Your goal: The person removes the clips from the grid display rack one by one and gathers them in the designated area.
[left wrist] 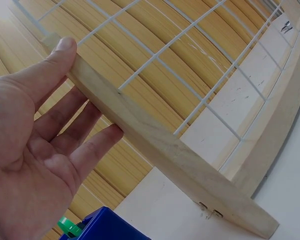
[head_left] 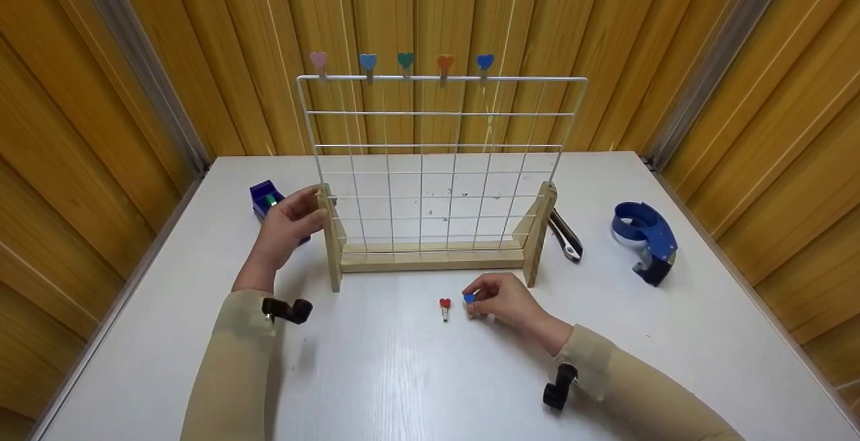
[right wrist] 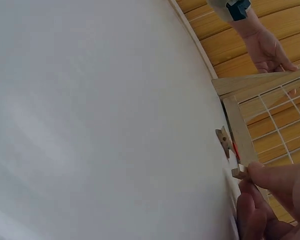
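Observation:
A white wire grid (head_left: 440, 158) stands upright in a wooden frame (head_left: 430, 263) on the table. Along its top wire sit several heart clothespins, among them a pink one (head_left: 318, 60) and an orange one (head_left: 445, 62). My left hand (head_left: 285, 222) grips the frame's left post (left wrist: 135, 125), thumb on one side and fingers on the other. In front of the frame, my right hand (head_left: 504, 301) pinches a blue heart clothespin (head_left: 469, 298) between thumb and fingers, close to the tabletop. Just left of it lies a red heart clothespin (head_left: 445, 306).
Behind my left hand is a dark blue tape dispenser (head_left: 262, 193) with green inside. A black-handled tool (head_left: 568, 236) lies by the right post. Farther right rests a blue tape gun (head_left: 648, 236). Wood-patterned walls (head_left: 430, 11) enclose the white table (head_left: 376, 367).

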`<state>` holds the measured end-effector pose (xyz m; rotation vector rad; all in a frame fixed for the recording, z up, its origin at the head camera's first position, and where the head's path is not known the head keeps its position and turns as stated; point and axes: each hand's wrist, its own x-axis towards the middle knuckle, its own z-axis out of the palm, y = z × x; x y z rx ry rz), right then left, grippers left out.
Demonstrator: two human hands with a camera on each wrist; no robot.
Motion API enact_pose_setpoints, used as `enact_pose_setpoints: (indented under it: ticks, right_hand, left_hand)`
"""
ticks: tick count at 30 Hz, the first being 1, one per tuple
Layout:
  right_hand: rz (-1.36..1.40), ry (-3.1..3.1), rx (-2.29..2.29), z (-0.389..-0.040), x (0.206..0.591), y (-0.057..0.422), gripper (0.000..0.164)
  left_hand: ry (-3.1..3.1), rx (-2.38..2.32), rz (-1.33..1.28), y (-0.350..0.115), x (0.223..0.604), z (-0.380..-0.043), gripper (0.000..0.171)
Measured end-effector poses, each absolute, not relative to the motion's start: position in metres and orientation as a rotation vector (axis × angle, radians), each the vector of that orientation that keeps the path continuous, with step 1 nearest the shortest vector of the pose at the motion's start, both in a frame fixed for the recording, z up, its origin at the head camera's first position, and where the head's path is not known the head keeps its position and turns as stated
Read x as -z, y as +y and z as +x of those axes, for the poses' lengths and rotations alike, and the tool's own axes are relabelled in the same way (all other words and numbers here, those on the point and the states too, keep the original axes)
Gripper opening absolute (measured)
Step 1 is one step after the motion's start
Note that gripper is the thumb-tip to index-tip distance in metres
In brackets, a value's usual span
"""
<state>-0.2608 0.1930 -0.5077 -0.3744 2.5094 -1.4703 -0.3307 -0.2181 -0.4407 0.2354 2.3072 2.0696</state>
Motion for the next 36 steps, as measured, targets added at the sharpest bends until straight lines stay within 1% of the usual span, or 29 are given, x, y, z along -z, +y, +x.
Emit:
enact_pose_setpoints:
  ticks: [7,21,25,30,36]
  right_hand:
    - [-0.371,2.538,1.421,-0.26,0.509,0.189,0.022]
    - [-0.403,2.601,1.299,-0.263,0.507,0.191,0.021]
    - [-0.411,2.592,1.308,-0.263,0.507,0.192,0.027]
    - [-0.351,2.54,1.365,-0.262,0.504,0.194,0.035]
    - [-0.321,2.555,1.373,-0.259,0.492,0.198,0.037]
  left_hand:
    - [2.334,-2.058,0.243,-0.217,0.441,-0.33,0.061]
    - [2.326,-2.087,0.271,-0.217,0.442,-0.331,0.059]
    - [2.343,-2.072,0.275,-0.217,0.442,-0.331,0.059]
    - [2.331,-2.091,0.275,-0.217,0.442,-0.331,0.059]
    - [2.336,-2.082,0.251,-0.218,0.444,-0.332,0.063]
